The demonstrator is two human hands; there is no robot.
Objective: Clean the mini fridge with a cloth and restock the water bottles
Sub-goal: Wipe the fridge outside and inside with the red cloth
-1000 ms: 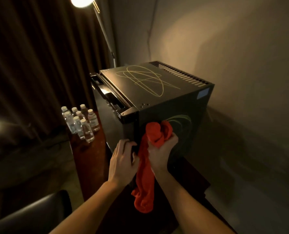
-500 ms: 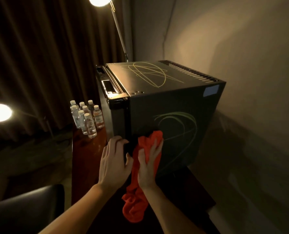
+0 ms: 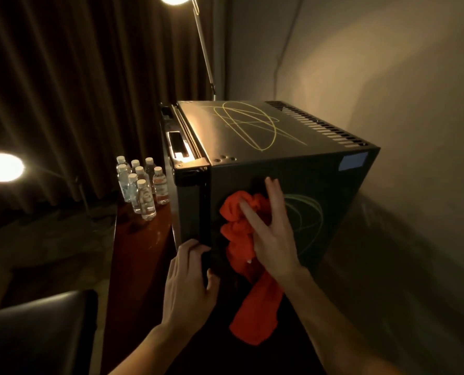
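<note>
A black mini fridge (image 3: 320,169) stands on a dark wooden table, with yellow scribbles on its top and green ones on the side facing me. My right hand (image 3: 271,234) presses a red cloth (image 3: 241,228) flat against that side, fingers spread and straight; the cloth's tail hangs down below the hand. My left hand (image 3: 190,280) grips the fridge's front corner edge, fingers curled round it. Several small water bottles (image 3: 142,185) with white caps stand in a cluster on the table left of the fridge.
The reddish table top (image 3: 138,255) runs left of the fridge. A black chair back (image 3: 36,331) sits at the lower left. Two lit lamps (image 3: 2,167) glare at the left and top, before dark curtains (image 3: 76,77). A wall (image 3: 387,63) is close behind the fridge.
My right hand has slid the cloth up and rightwards across the fridge's side, opening from a bunched grip to spread fingers. The left hand stays on the corner edge. My view has moved closer.
</note>
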